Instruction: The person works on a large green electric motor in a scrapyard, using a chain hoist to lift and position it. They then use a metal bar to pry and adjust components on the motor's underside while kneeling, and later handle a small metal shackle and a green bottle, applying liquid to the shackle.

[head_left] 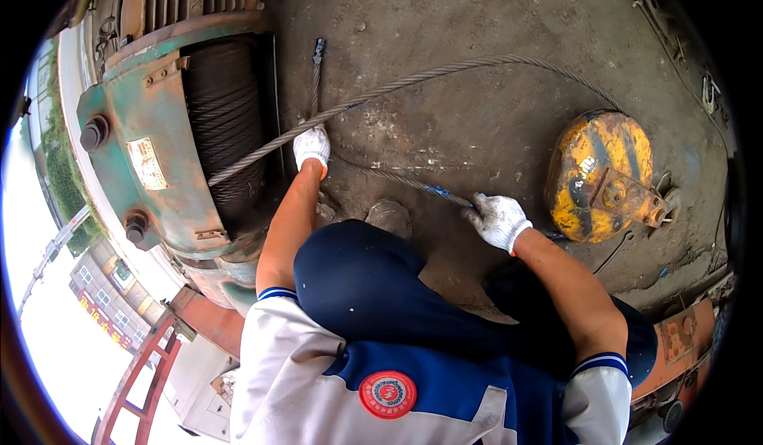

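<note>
A grey steel wire rope (413, 78) runs in a high arc from the winch drum (226, 119) on the left to a yellow and black hook block (584, 179) on the right. Below that arc, a thinner-looking length of wire rope (389, 176) stretches between my two white-gloved hands. My left hand (311, 147) is closed around it beside the drum, under the arc; a blue-wrapped rope end (319, 50) sticks out beyond. My right hand (499, 221) grips the same length near a blue-marked stretch, left of the hook block. Its fingers are partly hidden.
The green, rusty winch housing (127, 127) with large bolts stands on the left. A ribbed motor casing (191, 0) sits behind it. Cables run along the right edge of the dirty floor (445, 16). An orange steel beam (675, 350) lies at lower right.
</note>
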`<state>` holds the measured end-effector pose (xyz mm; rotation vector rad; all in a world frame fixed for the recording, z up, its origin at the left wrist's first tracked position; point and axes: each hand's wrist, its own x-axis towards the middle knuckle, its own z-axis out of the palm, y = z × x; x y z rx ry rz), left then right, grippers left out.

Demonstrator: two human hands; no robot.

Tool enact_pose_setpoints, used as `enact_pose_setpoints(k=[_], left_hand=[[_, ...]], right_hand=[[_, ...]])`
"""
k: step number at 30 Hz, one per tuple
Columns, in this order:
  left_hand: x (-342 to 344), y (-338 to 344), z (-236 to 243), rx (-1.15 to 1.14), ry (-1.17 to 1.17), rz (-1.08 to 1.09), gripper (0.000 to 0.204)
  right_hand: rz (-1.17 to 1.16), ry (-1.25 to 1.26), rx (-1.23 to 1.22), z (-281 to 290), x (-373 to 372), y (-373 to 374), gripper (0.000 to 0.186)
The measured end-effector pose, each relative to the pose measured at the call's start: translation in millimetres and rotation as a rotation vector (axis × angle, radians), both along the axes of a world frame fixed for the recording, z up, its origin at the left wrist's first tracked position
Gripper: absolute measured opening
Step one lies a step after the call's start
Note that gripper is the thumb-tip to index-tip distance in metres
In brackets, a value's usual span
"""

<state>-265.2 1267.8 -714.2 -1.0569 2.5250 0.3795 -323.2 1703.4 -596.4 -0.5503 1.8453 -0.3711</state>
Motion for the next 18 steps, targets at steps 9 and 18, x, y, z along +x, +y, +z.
enact_pose_setpoints(k=[9,18], left_hand=[[120.1,26.2,-12.0,0.139,0.331,0.818,0.058],[87.0,7.4,-50.4,0.335,0.716,1.242,0.049]], right_hand=[[-0.277,0.021,-0.065,47.7,-23.9,-26.7,0.036],[-0.47,0.155,-0.093,32.3,7.7,-56.3,0.027]])
